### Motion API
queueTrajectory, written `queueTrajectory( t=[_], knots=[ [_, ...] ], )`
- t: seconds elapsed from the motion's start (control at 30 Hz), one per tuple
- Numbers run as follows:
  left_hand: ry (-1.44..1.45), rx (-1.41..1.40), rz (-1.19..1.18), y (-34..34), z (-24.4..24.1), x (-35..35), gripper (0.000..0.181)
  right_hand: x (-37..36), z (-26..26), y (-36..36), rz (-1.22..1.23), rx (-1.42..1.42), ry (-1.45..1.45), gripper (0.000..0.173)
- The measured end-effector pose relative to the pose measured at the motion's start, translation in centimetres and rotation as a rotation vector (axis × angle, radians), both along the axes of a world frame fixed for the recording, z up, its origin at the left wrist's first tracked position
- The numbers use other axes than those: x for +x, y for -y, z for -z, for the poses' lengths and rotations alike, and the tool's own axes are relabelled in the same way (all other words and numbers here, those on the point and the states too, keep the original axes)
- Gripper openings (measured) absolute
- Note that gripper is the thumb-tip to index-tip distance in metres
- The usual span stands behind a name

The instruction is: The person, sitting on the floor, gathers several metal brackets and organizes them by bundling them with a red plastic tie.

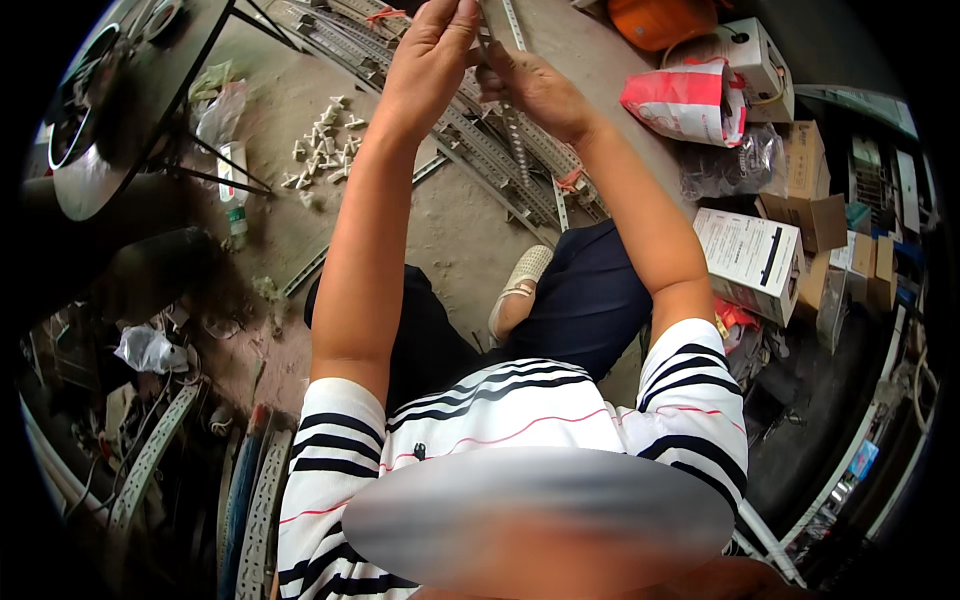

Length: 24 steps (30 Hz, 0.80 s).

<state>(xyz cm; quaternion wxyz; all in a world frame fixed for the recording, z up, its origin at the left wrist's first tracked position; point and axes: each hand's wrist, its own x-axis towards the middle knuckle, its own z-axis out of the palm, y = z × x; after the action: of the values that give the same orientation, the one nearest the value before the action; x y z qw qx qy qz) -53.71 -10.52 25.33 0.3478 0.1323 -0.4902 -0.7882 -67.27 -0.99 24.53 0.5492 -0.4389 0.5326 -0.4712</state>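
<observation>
At the top edge of the head view my left hand (pixel 435 64) is raised, its thumb and fingers pinched together on a narrow perforated metal strip. My right hand (pixel 541 94) is just right of it, with its fingers curled round the same strip (pixel 517 146), which hangs below them. The fingertips and the strip's upper end are partly hidden or blurred. Beneath both hands a pile of long perforated metal channels (pixel 480 154) lies diagonally on the floor, with orange-red ties (pixel 571 180) around parts of it. Several small whitish T-shaped pieces (pixel 328 146) lie scattered left of the pile.
A plastic bottle (pixel 232 187) and a dark-framed table (pixel 184 97) are at the left. Cartons (pixel 750 259), a red and white bag (pixel 679 101) and an orange container (pixel 660 22) line the right. Slotted metal bars (pixel 266 517) stand lower left.
</observation>
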Motion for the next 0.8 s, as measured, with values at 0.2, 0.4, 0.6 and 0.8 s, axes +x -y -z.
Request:
queueTrajectory(
  t=[0.2,0.4,0.6,0.8],
  knots=[
    [0.241,-0.143,-0.207,-0.8,-0.7,0.4,0.050,-7.9,-3.1,-7.5,0.443,0.090,-0.530,0.031],
    [0.257,-0.038,-0.359,0.8,-0.2,3.0,0.039,-13.9,1.3,-19.5,0.773,0.155,-1.099,0.047],
    [0.302,0.083,-0.487,1.1,-0.9,4.9,0.031,-12.1,8.7,-29.0,0.694,0.409,-1.011,0.045],
    [0.334,0.155,-0.553,2.2,-0.5,7.2,0.030,-8.8,13.5,-28.2,0.643,0.530,-0.520,0.047]
  ],
)
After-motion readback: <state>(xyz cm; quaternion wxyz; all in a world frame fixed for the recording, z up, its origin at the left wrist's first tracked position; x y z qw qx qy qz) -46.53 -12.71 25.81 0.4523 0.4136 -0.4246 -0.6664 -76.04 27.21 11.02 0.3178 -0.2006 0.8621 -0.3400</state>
